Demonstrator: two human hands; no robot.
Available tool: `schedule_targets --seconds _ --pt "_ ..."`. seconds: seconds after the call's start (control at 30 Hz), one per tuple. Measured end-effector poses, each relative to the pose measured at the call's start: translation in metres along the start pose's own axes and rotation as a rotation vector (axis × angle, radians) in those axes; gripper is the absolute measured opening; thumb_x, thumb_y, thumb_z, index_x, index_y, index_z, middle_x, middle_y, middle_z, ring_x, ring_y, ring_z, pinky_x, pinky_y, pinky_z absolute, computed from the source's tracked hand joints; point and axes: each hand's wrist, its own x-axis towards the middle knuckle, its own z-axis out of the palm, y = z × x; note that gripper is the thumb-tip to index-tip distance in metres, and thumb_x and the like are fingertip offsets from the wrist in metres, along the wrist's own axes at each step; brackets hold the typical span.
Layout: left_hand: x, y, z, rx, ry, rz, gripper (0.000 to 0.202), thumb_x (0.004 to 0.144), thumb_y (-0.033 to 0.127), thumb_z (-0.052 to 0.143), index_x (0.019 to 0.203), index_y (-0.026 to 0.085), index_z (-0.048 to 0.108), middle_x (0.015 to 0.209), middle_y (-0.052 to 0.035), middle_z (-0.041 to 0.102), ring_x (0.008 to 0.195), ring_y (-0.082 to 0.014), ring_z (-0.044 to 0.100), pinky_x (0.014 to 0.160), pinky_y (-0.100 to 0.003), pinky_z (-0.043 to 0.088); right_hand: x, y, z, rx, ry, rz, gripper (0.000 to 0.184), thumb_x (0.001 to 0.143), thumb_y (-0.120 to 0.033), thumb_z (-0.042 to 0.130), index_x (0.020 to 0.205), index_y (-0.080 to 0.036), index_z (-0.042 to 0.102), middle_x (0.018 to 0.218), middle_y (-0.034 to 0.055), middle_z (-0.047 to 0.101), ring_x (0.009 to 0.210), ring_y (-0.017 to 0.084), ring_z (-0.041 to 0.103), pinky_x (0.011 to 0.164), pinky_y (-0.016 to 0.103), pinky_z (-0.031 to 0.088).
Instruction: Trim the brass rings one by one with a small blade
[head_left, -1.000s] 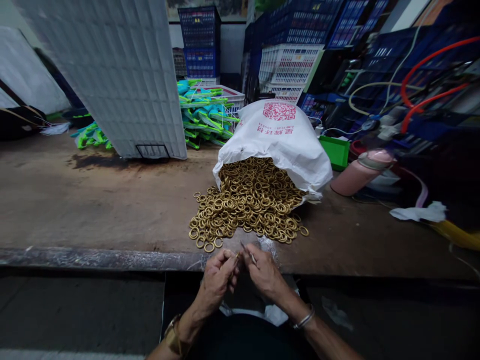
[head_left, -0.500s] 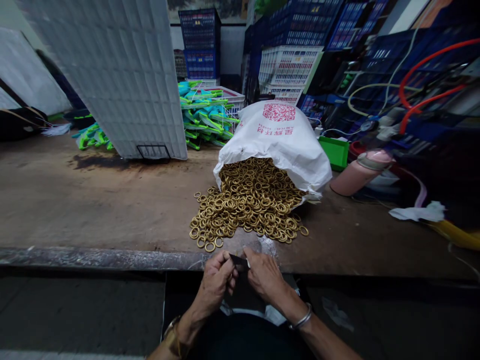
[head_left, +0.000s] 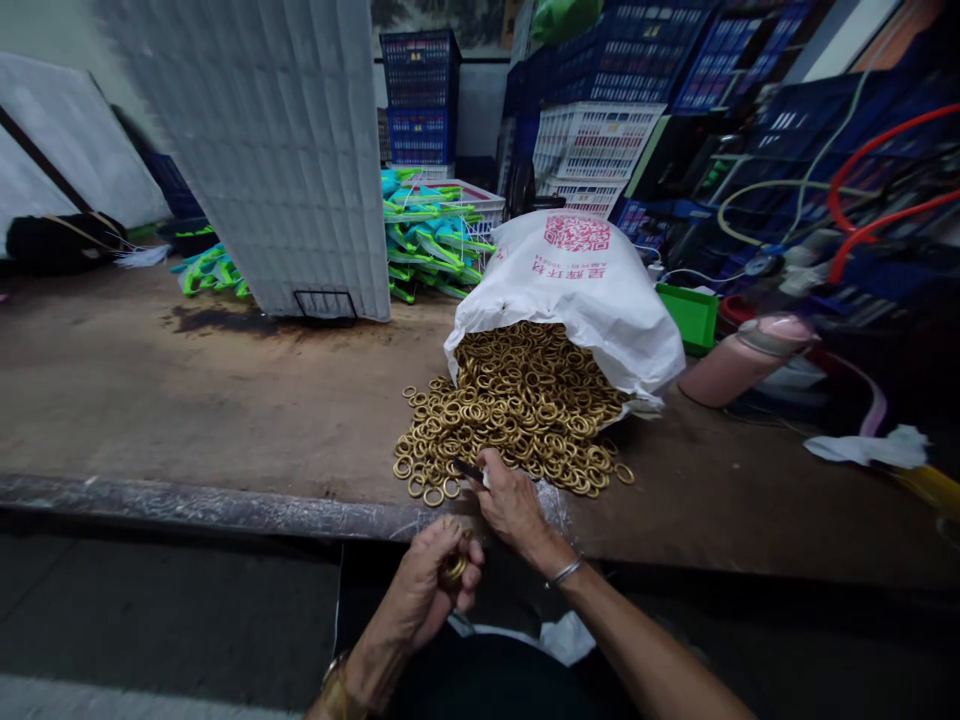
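My left hand is closed around gold-coloured rings, just in front of the table edge; how many it holds is partly hidden by the fingers. My right hand grips a knife with a dark flat blade, its tip pointing left over the near side of the ring pile. Something white shows at the fingers by the blade's base. The rings spill from the mouth of a white sack with red print, lying on its side.
The wooden table has a worn front edge. A tall grey ribbed panel stands at the left, with green and turquoise plastic pieces behind it. To the right are a green tray, a pink bottle and red hoses. Crates are stacked behind.
My right hand has moved forward with the knife, away from my left hand, to the pile's near edge. My left hand has turned, showing rings in its fingers. The view has shifted slightly left.
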Motion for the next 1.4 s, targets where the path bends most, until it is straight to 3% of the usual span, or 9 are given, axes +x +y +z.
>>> schedule_targets --seconds 0.27,0.43,0.6,0.7,0.83,1.0,1.13,1.23,1.4 --pt "0.002 0.005 -0.007 -0.054 -0.033 0.043 0.013 0.077 0.029 0.051 0.078 0.018 0.044 0.066 -0.0002 0.057 0.042 -0.0075 0.046 0.034 -0.016 0.032 0.01 -0.003 -0.002 -0.074 -0.068 0.042 0.02 0.077 -0.015 0.045 0.095 -0.02 0.052 0.077 0.0045 0.065 0.069 0.016 0.058 0.056 0.024 0.026" --pt "0.004 0.009 -0.012 -0.1 -0.068 -0.015 0.022 0.073 0.02 0.054 0.094 0.017 0.049 0.068 -0.0003 0.056 0.047 -0.0076 0.048 0.037 -0.016 0.032 0.012 0.01 0.0 0.149 0.037 0.053 0.015 0.08 -0.021 0.042 0.088 -0.02 0.055 0.072 0.0022 0.062 0.066 0.014 0.055 0.058 0.022 0.03" --pt "0.01 0.01 -0.014 -0.187 -0.047 -0.056 0.016 0.075 0.027 0.058 0.08 0.014 0.052 0.072 -0.0023 0.057 0.056 -0.0082 0.053 0.043 -0.015 0.034 0.011 0.024 -0.002 0.422 0.176 0.035 0.022 0.082 -0.033 0.038 0.072 -0.019 0.053 0.069 0.0011 0.055 0.065 0.013 0.049 0.061 0.022 0.035" --pt "0.016 0.01 -0.009 -0.128 -0.009 -0.037 0.018 0.071 0.027 0.063 0.072 0.014 0.05 0.07 -0.0012 0.056 0.055 -0.0074 0.052 0.041 -0.014 0.032 0.007 0.028 -0.006 0.563 0.175 0.084 0.024 0.081 -0.036 0.038 0.069 -0.019 0.05 0.063 -0.0015 0.05 0.06 0.012 0.045 0.059 0.022 0.035" --pt "0.025 0.007 -0.002 0.11 0.096 0.136 0.022 0.069 0.033 0.064 0.071 0.016 0.049 0.058 0.0043 0.049 0.044 -0.0055 0.043 0.034 -0.014 0.028 -0.001 0.028 -0.011 0.776 0.071 0.189 0.021 0.076 -0.036 0.042 0.067 -0.018 0.05 0.06 -0.0024 0.051 0.055 0.011 0.044 0.055 0.022 0.035" --pt "0.032 0.002 0.003 0.537 0.207 0.341 0.025 0.073 0.034 0.058 0.091 0.017 0.057 0.049 0.0076 0.044 0.037 -0.0054 0.037 0.036 -0.016 0.03 -0.012 0.022 -0.012 1.024 -0.076 0.384 0.014 0.07 -0.032 0.047 0.07 -0.019 0.049 0.05 -0.007 0.044 0.039 0.005 0.031 0.038 0.018 0.024" --pt "0.034 0.004 0.003 0.709 0.141 0.49 0.026 0.074 0.029 0.057 0.097 0.017 0.062 0.068 -0.0009 0.059 0.055 -0.0105 0.052 0.051 -0.021 0.041 -0.02 0.013 -0.017 1.226 -0.271 0.437 0.014 0.067 -0.031 0.049 0.074 -0.02 0.043 0.046 -0.0104 0.041 0.032 0.002 0.02 0.032 0.016 0.014" --pt "0.035 0.005 0.004 0.755 0.037 0.508 0.027 0.077 0.029 0.054 0.099 0.016 0.063 0.085 -0.0062 0.064 0.068 -0.0143 0.056 0.059 -0.023 0.043 -0.025 0.006 -0.023 1.307 -0.369 0.433 0.017 0.067 -0.032 0.051 0.076 -0.021 0.041 0.047 -0.0112 0.042 0.031 0.001 0.019 0.031 0.015 0.012" --pt "0.035 0.0 0.008 0.707 -0.017 0.467 0.025 0.079 0.032 0.051 0.092 0.014 0.063 0.064 -0.0027 0.062 0.054 -0.0114 0.052 0.051 -0.022 0.039 -0.029 0.0 -0.026 1.409 -0.493 0.418 0.019 0.068 -0.034 0.051 0.076 -0.021 0.04 0.048 -0.0116 0.041 0.032 0.001 0.017 0.032 0.014 0.012"
